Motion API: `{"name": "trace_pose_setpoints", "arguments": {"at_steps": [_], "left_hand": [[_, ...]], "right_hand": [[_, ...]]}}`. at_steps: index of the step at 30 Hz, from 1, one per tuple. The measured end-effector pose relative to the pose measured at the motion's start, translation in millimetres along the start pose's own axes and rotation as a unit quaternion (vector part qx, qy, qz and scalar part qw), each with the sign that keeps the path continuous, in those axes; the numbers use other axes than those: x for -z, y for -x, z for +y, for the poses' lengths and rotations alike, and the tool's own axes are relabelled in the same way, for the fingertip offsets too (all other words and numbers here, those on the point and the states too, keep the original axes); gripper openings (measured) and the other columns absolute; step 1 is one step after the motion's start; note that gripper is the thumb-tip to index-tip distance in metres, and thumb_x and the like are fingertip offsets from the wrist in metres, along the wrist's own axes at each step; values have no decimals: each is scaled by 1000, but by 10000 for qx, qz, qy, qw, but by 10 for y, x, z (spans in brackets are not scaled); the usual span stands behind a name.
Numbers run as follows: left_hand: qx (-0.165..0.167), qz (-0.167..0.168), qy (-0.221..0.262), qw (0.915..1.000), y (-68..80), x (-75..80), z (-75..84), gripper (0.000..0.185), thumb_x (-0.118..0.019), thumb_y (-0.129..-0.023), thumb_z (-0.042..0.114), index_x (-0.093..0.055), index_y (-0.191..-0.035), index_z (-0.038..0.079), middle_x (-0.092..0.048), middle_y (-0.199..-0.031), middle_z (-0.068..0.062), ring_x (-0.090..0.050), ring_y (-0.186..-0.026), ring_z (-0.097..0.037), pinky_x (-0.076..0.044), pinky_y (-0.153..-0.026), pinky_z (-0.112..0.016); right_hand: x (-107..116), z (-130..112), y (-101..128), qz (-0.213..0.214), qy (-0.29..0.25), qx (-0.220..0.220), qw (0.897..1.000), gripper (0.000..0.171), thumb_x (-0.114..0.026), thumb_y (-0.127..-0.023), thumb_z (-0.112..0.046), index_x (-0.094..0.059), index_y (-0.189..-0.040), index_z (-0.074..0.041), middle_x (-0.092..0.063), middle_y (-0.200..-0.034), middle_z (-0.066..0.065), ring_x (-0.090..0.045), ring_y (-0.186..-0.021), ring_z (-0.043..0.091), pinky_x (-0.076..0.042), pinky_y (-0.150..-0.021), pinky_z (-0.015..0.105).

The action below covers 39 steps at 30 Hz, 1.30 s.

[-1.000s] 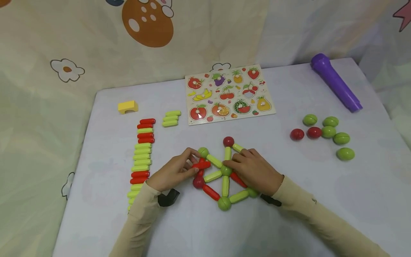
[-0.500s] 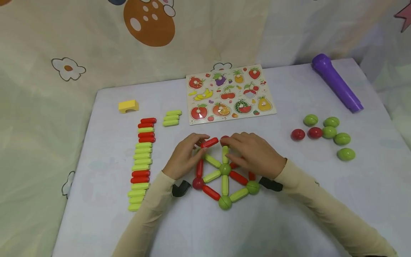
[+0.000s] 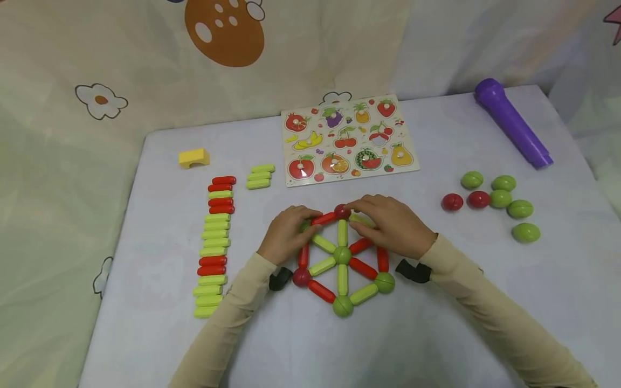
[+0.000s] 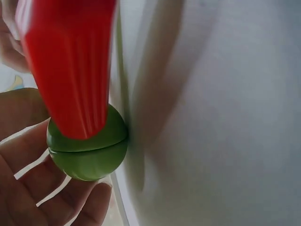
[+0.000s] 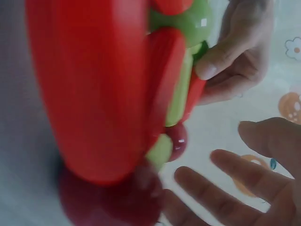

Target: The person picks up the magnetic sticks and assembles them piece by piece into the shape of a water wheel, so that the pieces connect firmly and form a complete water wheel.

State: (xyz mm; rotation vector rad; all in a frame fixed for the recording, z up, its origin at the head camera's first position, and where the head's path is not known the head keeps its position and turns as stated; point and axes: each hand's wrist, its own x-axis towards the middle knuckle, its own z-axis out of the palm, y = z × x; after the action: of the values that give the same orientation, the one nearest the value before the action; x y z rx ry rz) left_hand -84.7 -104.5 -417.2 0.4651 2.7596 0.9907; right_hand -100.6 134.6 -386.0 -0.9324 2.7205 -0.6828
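Two hands at the top edge of a rod-and-ball wheel on the desk.

The left hand has its fingers curled round a red rod that lies between a green ball under that hand and the dark red ball at the wheel's top. The right hand rests with bent fingers over the dark red ball and a green rod; whether it grips either I cannot tell.
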Motion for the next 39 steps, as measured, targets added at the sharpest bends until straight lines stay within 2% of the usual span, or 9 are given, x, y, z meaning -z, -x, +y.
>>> {"name": "trace_pose_setpoints", "arguments": {"at_steps": [7,15,23,28,35,39], "left_hand": [[-38,90,-352,9993,-3,-21,18,31,-74,-85,21,-70,-114,11,-71,-103,-2,-58,-86,-14,-48,-76,-30],[-86,274,-586,9979,0,-11,53,31,-78,-81,22,-74,-109,10,-72,-84,-2,-52,-67,-12,-41,-61,-26],[-74,316,-588,9977,-9,-48,56,28,-78,-81,22,-75,-106,9,-72,-87,-1,-58,-73,-12,-46,-68,-27],[36,175,-565,9982,-20,-63,38,30,-75,-84,23,-73,-109,8,-68,-89,-1,-59,-77,-12,-49,-69,-27],[280,-215,-548,9979,61,-20,-9,32,-71,-87,29,-69,-113,11,-64,-94,1,-54,-83,-13,-49,-72,-28],[472,-166,-361,9981,115,12,-71,28,-70,-88,28,-69,-110,11,-62,-91,1,-52,-81,-14,-47,-70,-28]], "right_hand": [[-101,103,-8,-473,-362,-412,9974,47,-64,-92,-31,-54,-134,-12,-62,-119,7,-57,-100,21,-51,-88,45],[-126,134,2,-408,-517,-347,9972,47,-63,-92,-30,-53,-134,-12,-61,-121,6,-56,-99,19,-50,-89,44],[-135,134,-1,-380,-607,-351,9968,45,-63,-93,-29,-53,-133,-12,-61,-122,6,-57,-103,21,-49,-91,45],[-143,128,-4,-417,-604,-394,9965,45,-63,-93,-29,-53,-133,-12,-61,-122,6,-57,-103,20,-50,-91,45],[-117,111,104,-399,-193,-504,9977,49,-67,-89,-31,-54,-133,-13,-59,-119,6,-55,-100,21,-51,-87,42],[-93,134,213,-209,-56,-485,9986,48,-70,-87,-29,-56,-130,-11,-60,-117,6,-55,-100,22,-52,-86,42]]}}
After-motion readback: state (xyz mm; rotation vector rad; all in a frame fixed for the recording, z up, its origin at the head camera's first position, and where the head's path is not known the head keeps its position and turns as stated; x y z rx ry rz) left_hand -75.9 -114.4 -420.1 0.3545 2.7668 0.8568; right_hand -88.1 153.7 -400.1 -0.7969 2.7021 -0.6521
